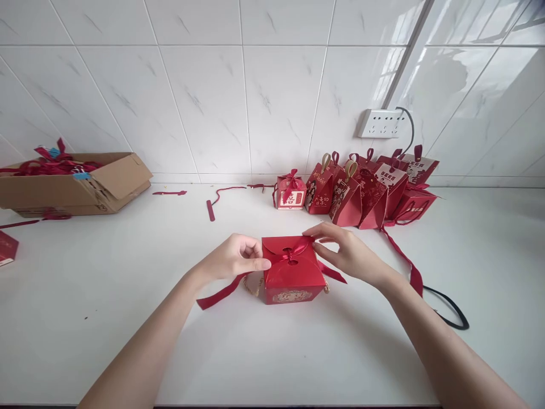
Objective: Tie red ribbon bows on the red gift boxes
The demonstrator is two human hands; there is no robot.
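A red gift box (pixel 293 277) with a gold pattern on its front stands upright, its top flaps folded together. A dark red ribbon (pixel 290 257) is tied at the middle of the lid, with tails trailing out on both sides. At the box's left edge, my left hand (pixel 238 255) has its fingers curled and thumb pressed in, pinching the ribbon's left part. My right hand (pixel 343 250) is at the back right corner, with forefinger and thumb around the ribbon's right loop. Twisted gold cord (pixel 251 287) shows beside the box.
Several red gift boxes (pixel 319 190) line the wall at back right, below a white power strip (pixel 382 124). A cardboard box (pixel 110 184) holding red ribbons stands at left. Loose ribbon pieces (pixel 210 210) lie near the wall. A black loop (pixel 457 318) lies by my right forearm.
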